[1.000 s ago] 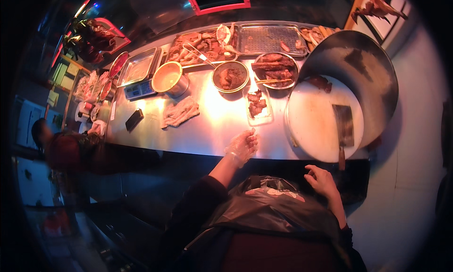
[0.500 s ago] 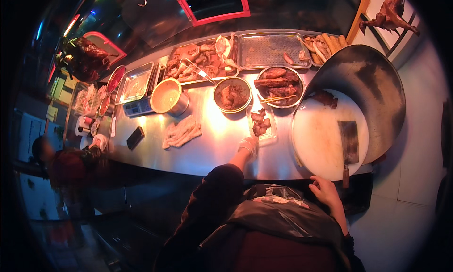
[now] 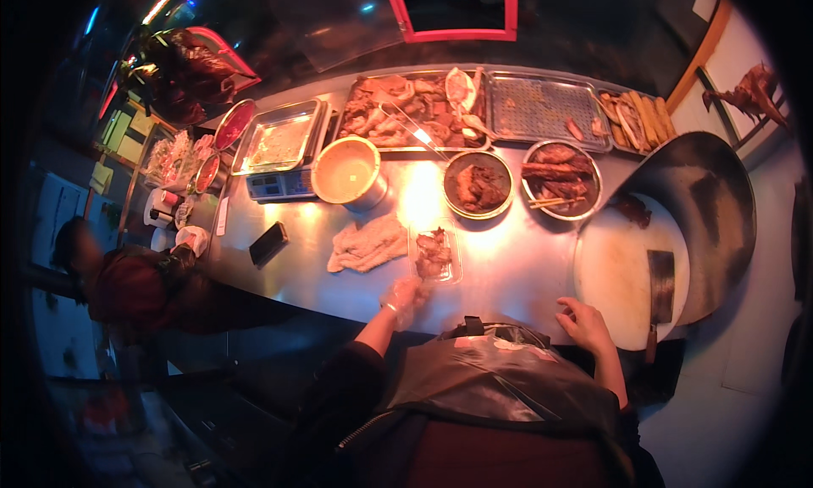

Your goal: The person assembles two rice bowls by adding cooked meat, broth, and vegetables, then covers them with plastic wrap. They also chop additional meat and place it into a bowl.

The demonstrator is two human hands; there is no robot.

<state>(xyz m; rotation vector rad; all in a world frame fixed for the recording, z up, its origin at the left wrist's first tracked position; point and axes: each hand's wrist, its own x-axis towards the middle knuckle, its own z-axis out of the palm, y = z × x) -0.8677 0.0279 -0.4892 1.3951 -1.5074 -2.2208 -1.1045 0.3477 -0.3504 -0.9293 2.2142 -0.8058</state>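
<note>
My left hand [image 3: 405, 298], in a clear plastic glove, is at the near left corner of a clear plastic tray [image 3: 458, 268] of chopped roast meat [image 3: 434, 253]. Its fingers are blurred; whether they grip the tray or only lie beside it I cannot tell. The tray rests on the metal counter, right of a crumpled cloth [image 3: 369, 242]. Bare and empty, my right hand [image 3: 586, 324] hovers at the counter's front edge with thumb and fingers apart. To its right, a cleaver [image 3: 661, 286] lies on a round white chopping board [image 3: 619, 264].
Behind stand a bowl of dark meat [image 3: 478, 185], a bowl with meat and chopsticks [image 3: 561, 181], a yellowish pot [image 3: 348, 170] and metal trays of meat [image 3: 406, 107]. A curved metal guard [image 3: 720, 209] rises around the board. A phone [image 3: 268, 243] lies left; another person [image 3: 135, 285] is beyond.
The plastic tray has moved left and nearer along the counter, from below the bowls to beside the cloth, and my left hand with it. The view has shifted. My right hand stays empty.
</note>
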